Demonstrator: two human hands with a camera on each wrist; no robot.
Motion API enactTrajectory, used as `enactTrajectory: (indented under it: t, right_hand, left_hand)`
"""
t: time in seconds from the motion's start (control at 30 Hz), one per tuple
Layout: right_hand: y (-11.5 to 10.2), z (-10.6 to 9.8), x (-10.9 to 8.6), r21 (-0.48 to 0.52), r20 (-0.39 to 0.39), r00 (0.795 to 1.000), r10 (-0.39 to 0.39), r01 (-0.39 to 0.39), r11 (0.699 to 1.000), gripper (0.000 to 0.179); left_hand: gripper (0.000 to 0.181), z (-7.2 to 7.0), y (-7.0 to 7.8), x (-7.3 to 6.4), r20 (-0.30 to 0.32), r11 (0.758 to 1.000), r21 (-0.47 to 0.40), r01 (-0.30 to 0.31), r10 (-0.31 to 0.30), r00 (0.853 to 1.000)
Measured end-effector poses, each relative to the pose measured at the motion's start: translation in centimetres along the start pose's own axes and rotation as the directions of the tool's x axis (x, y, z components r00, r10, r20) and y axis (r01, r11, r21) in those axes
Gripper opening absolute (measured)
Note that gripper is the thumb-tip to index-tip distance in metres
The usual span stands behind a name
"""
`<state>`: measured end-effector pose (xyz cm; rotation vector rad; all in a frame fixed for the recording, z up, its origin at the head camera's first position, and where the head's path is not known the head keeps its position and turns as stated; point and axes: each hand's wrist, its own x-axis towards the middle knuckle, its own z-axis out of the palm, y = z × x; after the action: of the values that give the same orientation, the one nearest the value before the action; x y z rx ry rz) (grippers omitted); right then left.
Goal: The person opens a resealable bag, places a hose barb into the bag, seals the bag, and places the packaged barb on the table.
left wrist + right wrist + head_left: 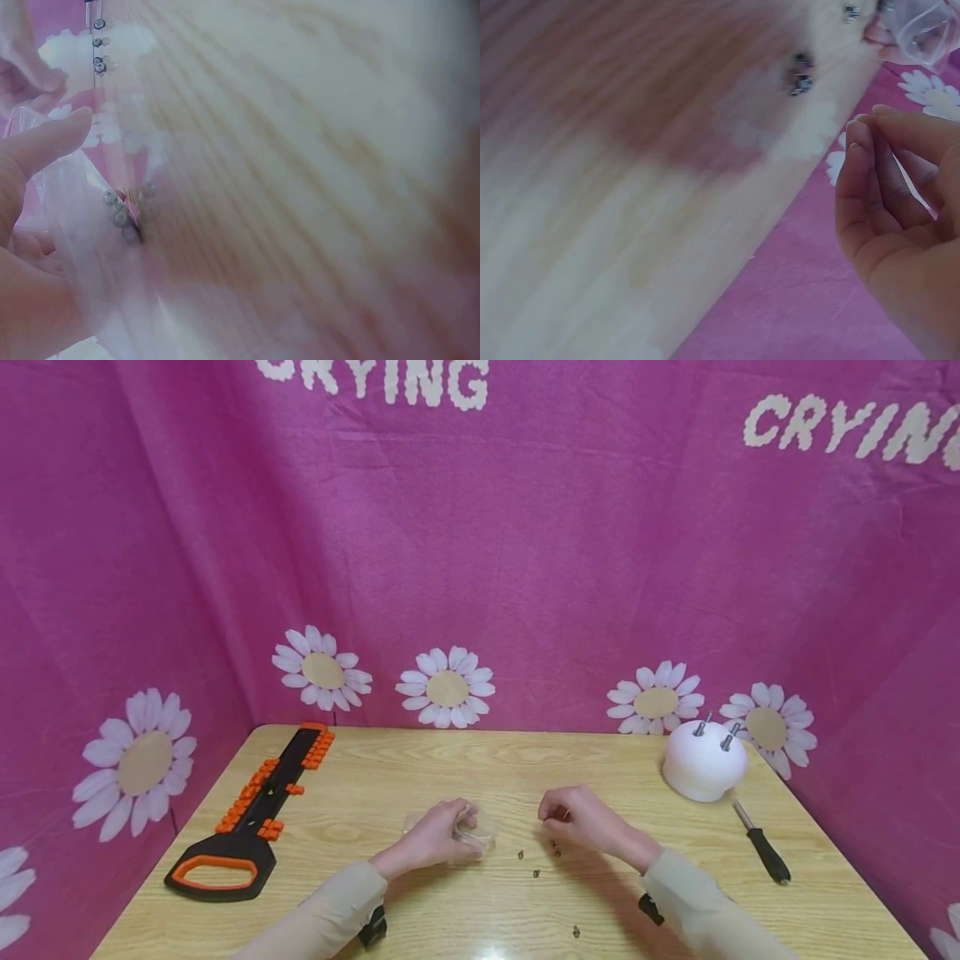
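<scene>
My left hand [442, 835] grips a clear plastic bag [480, 828] over the middle of the table. Through its film in the left wrist view, several small metal fasteners [120, 216] show near the bag's lower part. My right hand [588, 818] hovers to the right of the bag, its thumb and fingertips drawn together; nothing shows between them in the right wrist view. On the wood below it lie two small metal fasteners [800, 82] close together. Other loose ones, such as a fastener [536, 873] and a nearer one [576, 932], are scattered between the hands.
At the left lies a black and orange rack [270, 793] with a looped handle and orange clips. A white rounded block [703, 764] with two metal pins stands at the back right. Near it lies a screwdriver [765, 852] with a black handle. Pink cloth [525, 568] hangs behind the table.
</scene>
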<state>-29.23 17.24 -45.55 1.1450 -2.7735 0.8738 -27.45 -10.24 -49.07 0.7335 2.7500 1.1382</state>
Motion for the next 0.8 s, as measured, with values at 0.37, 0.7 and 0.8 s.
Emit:
enactTrajectory:
  t: [0.37,0.7,0.8]
  right_hand:
    - [1.9,0.5,-1.7,-0.038,0.020,1.000,0.004,-0.003,0.999,0.012]
    - [2.3,1.1,-1.8,-0.066,0.020,0.999,-0.025,0.026,0.997,0.010]
    - [2.2,1.1,-1.8,-0.072,0.020,0.999,-0.044,0.045,0.996,0.010]
  left_hand:
    - [0.054,0.0,0.0,0.0,-0.013,1.000,0.006,-0.016,0.016,1.000]
    - [0.054,0.0,0.1,-0.2,-0.012,1.000,-0.012,-0.017,0.017,1.000]
    - [0.052,-0.1,0.2,-0.2,-0.016,0.999,-0.023,-0.037,0.037,0.999]
